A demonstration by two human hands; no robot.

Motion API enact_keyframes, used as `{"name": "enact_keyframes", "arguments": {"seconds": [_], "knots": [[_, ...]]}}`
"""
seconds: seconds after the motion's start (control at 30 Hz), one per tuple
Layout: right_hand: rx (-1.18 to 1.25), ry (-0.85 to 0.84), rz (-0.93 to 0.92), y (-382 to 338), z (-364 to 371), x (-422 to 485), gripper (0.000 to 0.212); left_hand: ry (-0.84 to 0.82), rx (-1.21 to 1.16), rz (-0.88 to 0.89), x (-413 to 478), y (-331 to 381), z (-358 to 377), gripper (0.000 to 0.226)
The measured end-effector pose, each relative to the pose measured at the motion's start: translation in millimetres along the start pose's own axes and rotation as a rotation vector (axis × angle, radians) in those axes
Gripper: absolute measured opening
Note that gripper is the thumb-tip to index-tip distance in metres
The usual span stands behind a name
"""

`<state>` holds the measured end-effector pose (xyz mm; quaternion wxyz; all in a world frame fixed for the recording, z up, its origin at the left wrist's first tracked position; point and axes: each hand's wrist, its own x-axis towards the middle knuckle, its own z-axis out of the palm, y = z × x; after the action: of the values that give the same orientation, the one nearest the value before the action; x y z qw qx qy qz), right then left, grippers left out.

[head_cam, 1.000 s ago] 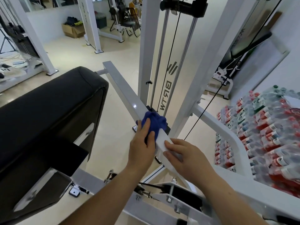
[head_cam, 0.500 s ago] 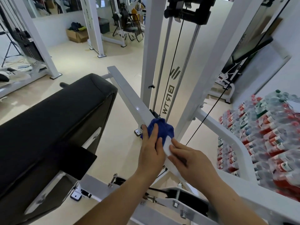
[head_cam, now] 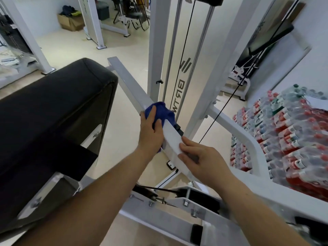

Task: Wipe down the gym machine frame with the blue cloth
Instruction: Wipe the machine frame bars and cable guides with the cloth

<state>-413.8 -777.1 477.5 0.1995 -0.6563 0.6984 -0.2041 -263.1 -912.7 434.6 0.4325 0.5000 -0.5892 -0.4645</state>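
Well, the big white gym machine frame stands in front. One long white bar of it slants up and away to the left, beside the black pad. The left hand has its grip wrapped over the blue cloth and presses it on the middle of the bar. The right hand sits lower, nearer the person, with its fingers bent round the bar's edge. The far part of the bar lies past the cloth, so the left hand is nearer to it. I think it should slide up that way.
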Motion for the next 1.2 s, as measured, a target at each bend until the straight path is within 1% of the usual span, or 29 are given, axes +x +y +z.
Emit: {"name": "enact_keyframes", "arguments": {"seconds": [0.07, 0.13, 0.2, 0.23, 0.3, 0.33, 0.4, 0.47, 0.57, 0.63, 0.67, 0.7, 0.73, 0.8, 0.83, 0.9, 0.97, 1.03, 1.1, 1.2], "knots": [[-0.005, -0.002, 0.003, -1.1, -1.2, 0.1, 0.040, 0.001, 0.023, -0.034, 24.4, 3.5, -11.4, 0.053], [-0.004, 0.007, 0.010, -2.0, -1.4, -0.2, 0.040, 0.023, 0.047, -0.072, 23.6, 3.4, -11.8, 0.056], [0.016, 0.007, 0.019, -1.7, -0.6, -0.6, 0.040, 0.058, 0.044, -0.147, -6.8, 4.9, 0.0, 0.057], [0.032, 0.009, 0.018, -1.1, 0.1, -0.6, 0.039, 0.056, 0.045, -0.151, -29.1, 5.3, 7.0, 0.056], [0.075, 0.028, 0.011, 0.4, 1.4, -0.7, 0.038, -0.007, 0.020, -0.127, -68.3, 10.5, 16.4, 0.054], [0.092, 0.033, 0.007, 0.5, 1.5, -1.1, 0.038, -0.017, -0.006, -0.123, -75.5, 13.3, 18.3, 0.053], [0.101, 0.034, 0.012, -0.6, 0.7, -2.4, 0.038, 0.009, -0.020, -0.135, -57.1, 10.9, 17.3, 0.053], [0.078, 0.019, 0.034, -4.9, -1.5, -3.4, 0.038, 0.043, 0.044, -0.152, -28.3, 12.5, 7.2, 0.054], [0.065, -0.053, 0.084, -10.6, -10.7, -2.7, 0.038, 0.051, 0.101, -0.180, -3.7, 13.2, -5.1, 0.054], [0.101, -0.171, 0.117, -12.2, -20.5, -4.7, 0.041, 0.038, 0.160, -0.157, -22.0, 21.9, -3.1, 0.054], [0.075, -0.206, 0.127, -12.3, -25.6, -9.0, 0.044, 0.009, 0.180, -0.135, -40.1, 25.8, -0.2, 0.054], [0.031, -0.198, 0.147, -10.6, -29.8, -15.8, 0.044, -0.029, 0.174, -0.116, -61.9, 29.5, 2.4, 0.053], [0.002, -0.149, 0.171, -7.7, -33.9, -25.2, 0.042, -0.081, 0.153, -0.104, -85.8, 33.2, 4.6, 0.053], [0.021, 0.009, 0.228, -2.4, -41.9, -48.5, 0.032, -0.178, 0.110, -0.109, -120.7, 39.1, 4.8, 0.052], [0.034, 0.086, 0.245, 0.4, -44.8, -60.6, 0.027, -0.203, 0.097, -0.125, -124.5, 40.9, 4.3, 0.052], [-0.016, 0.192, 0.262, 5.8, -47.5, -81.4, 0.023, -0.217, 0.112, -0.165, -107.9, 43.2, 3.4, 0.051], [-0.077, 0.243, 0.273, 8.5, -48.0, -96.6, 0.025, -0.207, 0.191, -0.166, -85.2, 49.2, 0.5, 0.050], [-0.059, 0.260, 0.284, 8.0, -46.0, -107.8, 0.027, -0.168, 0.239, -0.142, -73.9, 50.3, -2.1, 0.051], [-0.034, 0.292, 0.280, 7.3, -42.7, -118.1, 0.027, -0.162, 0.239, -0.113, -85.9, 51.6, -0.2, 0.049], [0.020, 0.349, 0.298, 7.2, -38.9, -135.2, 0.025, -0.263, 0.227, -0.078, -119.6, 53.4, -0.6, 0.046]]}}
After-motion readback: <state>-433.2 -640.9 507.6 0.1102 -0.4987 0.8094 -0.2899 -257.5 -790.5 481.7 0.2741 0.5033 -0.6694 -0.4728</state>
